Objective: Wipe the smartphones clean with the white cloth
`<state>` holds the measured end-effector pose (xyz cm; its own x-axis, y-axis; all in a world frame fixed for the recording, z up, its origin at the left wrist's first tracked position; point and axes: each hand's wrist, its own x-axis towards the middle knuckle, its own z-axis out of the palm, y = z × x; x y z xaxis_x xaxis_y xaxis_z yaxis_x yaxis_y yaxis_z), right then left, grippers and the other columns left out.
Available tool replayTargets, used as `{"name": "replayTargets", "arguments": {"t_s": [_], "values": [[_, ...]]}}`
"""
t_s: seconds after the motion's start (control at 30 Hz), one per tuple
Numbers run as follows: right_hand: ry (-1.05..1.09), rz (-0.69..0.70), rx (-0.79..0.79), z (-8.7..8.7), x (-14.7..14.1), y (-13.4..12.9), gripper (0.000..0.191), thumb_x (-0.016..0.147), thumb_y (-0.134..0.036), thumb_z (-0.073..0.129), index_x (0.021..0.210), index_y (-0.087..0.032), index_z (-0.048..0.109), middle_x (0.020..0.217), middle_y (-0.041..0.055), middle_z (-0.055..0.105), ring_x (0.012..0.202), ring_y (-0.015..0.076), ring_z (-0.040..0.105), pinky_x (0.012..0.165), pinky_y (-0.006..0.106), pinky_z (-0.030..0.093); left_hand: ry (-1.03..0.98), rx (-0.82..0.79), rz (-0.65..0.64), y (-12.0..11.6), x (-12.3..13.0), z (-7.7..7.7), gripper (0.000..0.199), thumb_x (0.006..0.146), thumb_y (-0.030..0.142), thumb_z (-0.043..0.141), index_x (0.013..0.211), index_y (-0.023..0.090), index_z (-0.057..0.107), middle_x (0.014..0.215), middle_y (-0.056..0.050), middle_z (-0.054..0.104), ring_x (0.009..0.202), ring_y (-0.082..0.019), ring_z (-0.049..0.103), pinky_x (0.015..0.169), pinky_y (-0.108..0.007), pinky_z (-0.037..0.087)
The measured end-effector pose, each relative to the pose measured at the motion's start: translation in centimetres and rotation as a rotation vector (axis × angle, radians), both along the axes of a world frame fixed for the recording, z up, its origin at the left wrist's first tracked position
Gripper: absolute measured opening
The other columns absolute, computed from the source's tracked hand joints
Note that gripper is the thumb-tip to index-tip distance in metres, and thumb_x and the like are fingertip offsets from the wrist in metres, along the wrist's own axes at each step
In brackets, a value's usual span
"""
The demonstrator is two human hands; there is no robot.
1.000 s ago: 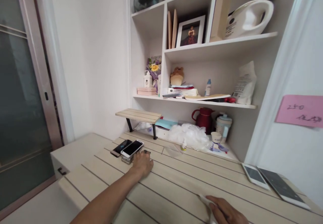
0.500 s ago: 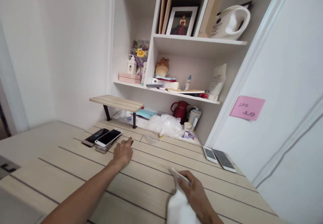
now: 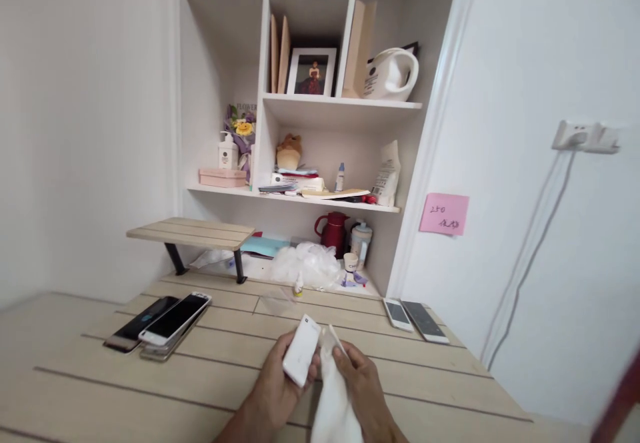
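Held in my left hand [image 3: 274, 383] is a white smartphone [image 3: 302, 351], tilted with its back and camera facing me. My right hand [image 3: 363, 380], close beside it, grips a white cloth [image 3: 333, 400] that hangs down toward the bottom edge of the view. A thin pale edge shows at the top of that grip; I cannot tell whether it is a separate flat piece or part of the cloth. Both hands are above the slatted wooden table [image 3: 225, 390], the phone and cloth nearly touching.
At the left lie a dark phone [image 3: 145, 320] and a white-framed phone [image 3: 177, 316] on a grey one. A small white phone [image 3: 398, 314] and a larger dark phone [image 3: 425, 322] lie right. Behind are a small raised shelf [image 3: 193, 233], a small bottle [image 3: 299, 286] and plastic bags [image 3: 307, 264].
My left hand has come from near the phones at the left to the middle, now with the white phone in it. The right hand, still gripping the cloth, has moved beside it. The view has shifted.
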<state>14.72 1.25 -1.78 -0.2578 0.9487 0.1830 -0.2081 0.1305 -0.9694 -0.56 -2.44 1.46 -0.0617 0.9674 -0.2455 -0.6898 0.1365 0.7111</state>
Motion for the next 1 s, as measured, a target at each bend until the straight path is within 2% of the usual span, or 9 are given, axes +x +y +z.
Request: {"name": "replayTargets", "arguments": {"t_s": [0.13,0.23,0.3,0.37,0.43,0.57,0.73,0.9,1.0], "values": [[-0.194,-0.046,0.173,0.6,1.1,-0.5,0.053,0.085,-0.063,0.058,0.102,-0.014,0.072,0.079,0.006,0.07,0.067,0.0214,0.063,0.058,0.028,0.049,-0.051,0.004,-0.061,0.5,0.7,-0.9,0.024,0.083,0.032,0.063,0.093,0.01,0.065,0.068,-0.007,0.068,0.052,-0.013,0.061,0.043,-0.019,0.043],[-0.365,-0.267,0.422,0.9,2.2,-0.5,0.039,0.095,-0.049,0.049,0.108,-0.02,0.071,0.086,0.0068,0.069,0.081,0.0227,0.064,0.074,0.031,0.051,0.048,0.047,-0.109,0.4,1.5,-1.4,0.03,0.085,0.037,0.058,0.094,0.01,0.066,0.066,-0.009,0.068,0.05,-0.015,0.06,0.04,-0.02,0.04],[-0.475,-0.374,0.575,0.9,2.4,-0.7,0.033,0.098,-0.04,0.045,0.112,-0.022,0.069,0.088,0.0073,0.067,0.082,0.0218,0.064,0.077,0.032,0.051,0.127,0.078,-0.133,0.1,2.0,-1.5,0.034,0.087,0.041,0.054,0.091,0.011,0.066,0.065,-0.009,0.068,0.048,-0.015,0.059,0.039,-0.021,0.038],[-0.579,-0.374,0.686,0.8,2.2,-1.2,0.032,0.099,-0.033,0.041,0.118,-0.023,0.065,0.091,0.0077,0.064,0.08,0.0203,0.064,0.075,0.031,0.053,0.173,0.097,-0.162,-0.2,2.2,-1.5,0.036,0.088,0.045,0.051,0.085,0.012,0.065,0.06,-0.006,0.065,0.044,-0.014,0.056,0.038,-0.021,0.038],[-0.659,-0.308,0.743,0.7,1.6,-2.0,0.034,0.099,-0.028,0.041,0.126,-0.025,0.06,0.096,0.0077,0.061,0.08,0.0192,0.064,0.075,0.031,0.054,0.161,0.064,-0.166,-0.4,2.2,-1.4,0.035,0.086,0.047,0.053,0.078,0.014,0.063,0.052,-0.002,0.06,0.041,-0.013,0.052,0.038,-0.021,0.036],[-0.687,-0.17,0.714,1.0,0.8,-3.5,0.036,0.099,-0.031,0.044,0.133,-0.029,0.054,0.108,0.0072,0.056,0.085,0.0182,0.063,0.078,0.031,0.054,0.069,0.0,-0.079,-0.2,1.7,-1.1,0.028,0.082,0.044,0.06,0.075,0.017,0.061,0.049,0.003,0.055,0.04,-0.011,0.05,0.037,-0.02,0.034],[-0.561,-0.126,0.576,1.1,0.7,-4.0,0.033,0.101,-0.035,0.041,0.128,-0.031,0.06,0.129,0.0088,0.05,0.089,0.0167,0.064,0.083,0.03,0.053,0.071,-0.012,-0.088,-0.2,1.4,-1.0,0.031,0.084,0.044,0.056,0.073,0.015,0.063,0.048,0.0,0.057,0.04,-0.012,0.05,0.039,-0.021,0.036],[-0.365,0.022,0.566,0.6,0.5,-4.1,0.037,0.102,-0.033,0.037,0.137,-0.031,0.049,0.092,0.0027,0.064,0.082,0.0168,0.063,0.08,0.029,0.052,0.108,-0.016,-0.164,-0.5,1.1,-1.0,0.04,0.085,0.047,0.053,0.066,0.014,0.063,0.046,-0.003,0.057,0.04,-0.013,0.05,0.042,-0.022,0.038],[-0.441,-0.107,0.498,0.5,0.7,-3.9,0.035,0.1,-0.031,0.038,0.133,-0.027,0.05,0.091,0.0033,0.067,0.083,0.0191,0.064,0.081,0.031,0.051,0.145,0.025,-0.192,-0.6,1.2,-0.8,0.045,0.086,0.049,0.049,0.065,0.013,0.064,0.048,-0.004,0.058,0.04,-0.013,0.05,0.042,-0.023,0.038]]}}
